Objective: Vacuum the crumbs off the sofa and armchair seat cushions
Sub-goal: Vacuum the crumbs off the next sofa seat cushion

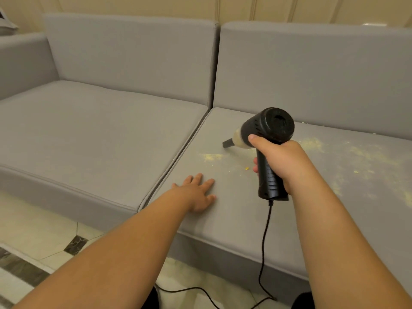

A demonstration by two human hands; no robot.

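My right hand (281, 161) grips the handle of a black handheld vacuum (266, 130). Its narrow nozzle (227, 143) points down-left at the right seat cushion (223, 219) of the grey sofa. Yellowish crumbs (210, 157) lie in a patch just below the nozzle, and more crumbs (365, 159) spread over the cushion to the right of my hand. A single larger crumb (246, 168) sits near the handle. My left hand (197, 194) rests flat on the cushion's front left part, fingers straight.
The left seat cushion (100, 130) shows no crumbs. Back cushions (133, 59) rise behind, and an armrest (20, 63) stands at far left. The vacuum's black cord (264, 246) hangs over the sofa front onto the tiled floor (44, 230).
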